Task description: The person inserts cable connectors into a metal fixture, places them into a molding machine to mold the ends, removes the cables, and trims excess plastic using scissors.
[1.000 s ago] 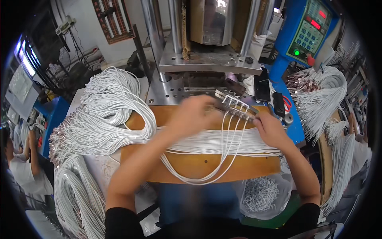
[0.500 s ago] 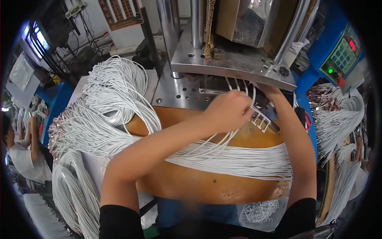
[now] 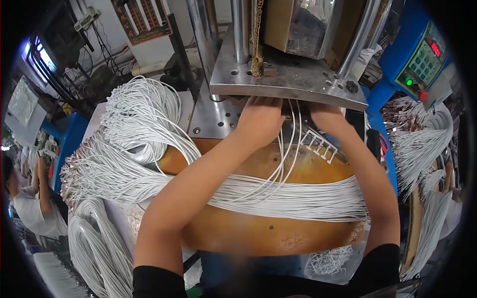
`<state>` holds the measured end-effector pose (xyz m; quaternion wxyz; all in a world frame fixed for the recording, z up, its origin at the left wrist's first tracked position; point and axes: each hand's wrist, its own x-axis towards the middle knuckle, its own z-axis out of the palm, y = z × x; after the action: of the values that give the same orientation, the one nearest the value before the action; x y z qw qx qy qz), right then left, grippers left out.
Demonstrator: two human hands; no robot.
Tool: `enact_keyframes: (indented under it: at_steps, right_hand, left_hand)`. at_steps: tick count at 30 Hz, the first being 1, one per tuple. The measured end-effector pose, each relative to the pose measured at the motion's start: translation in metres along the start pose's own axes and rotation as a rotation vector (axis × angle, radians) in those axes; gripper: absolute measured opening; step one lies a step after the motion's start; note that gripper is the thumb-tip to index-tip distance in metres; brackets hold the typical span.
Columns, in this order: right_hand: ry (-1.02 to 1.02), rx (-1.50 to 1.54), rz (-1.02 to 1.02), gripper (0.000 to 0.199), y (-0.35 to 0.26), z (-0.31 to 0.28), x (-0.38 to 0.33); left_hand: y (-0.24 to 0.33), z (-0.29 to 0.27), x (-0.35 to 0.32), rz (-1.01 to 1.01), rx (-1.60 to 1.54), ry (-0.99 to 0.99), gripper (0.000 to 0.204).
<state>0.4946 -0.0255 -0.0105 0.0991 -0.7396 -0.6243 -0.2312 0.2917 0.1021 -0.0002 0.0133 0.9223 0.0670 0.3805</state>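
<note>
My left hand [image 3: 261,121] reaches under the front edge of a press's thick steel upper plate [image 3: 288,89], which hides its fingertips. Close by on the right, my right hand [image 3: 328,117] also goes in beneath that plate, its fingers out of sight. Between the hands a few white cables [image 3: 297,139] come out from under the plate and curve down onto a flat bundle of white cables [image 3: 298,201]. Just below my right hand lies a white comb-like plastic piece [image 3: 319,145]. What either hand grips, if anything, is hidden.
The bundle lies across a brown board [image 3: 233,231]. Coiled white cables [image 3: 141,111] are heaped on the left. A blue control box [image 3: 415,59] stands at the right, near red-handled scissors [image 3: 383,145]. A bag of white scraps [image 3: 328,260] sits below the board. Another person [image 3: 37,198] works far left.
My left hand has moved left and away from me, from above the cables to under the upper plate. More of the white plastic piece shows. My right hand stays under the plate.
</note>
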Motion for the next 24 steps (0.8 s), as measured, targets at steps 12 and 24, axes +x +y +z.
enact_keyframes:
  at_steps: [12,24]
  right_hand:
    - [-0.120,0.055,-0.160,0.032,-0.040,-0.015,0.025]
    - [-0.245,0.528,-0.079,0.063,-0.117,-0.164,-0.182]
  left_hand:
    - [-0.005,0.000,0.019,-0.050,-0.068,-0.088,0.037]
    - [0.064,-0.191,-0.144,0.126,-0.277,-0.566,0.058]
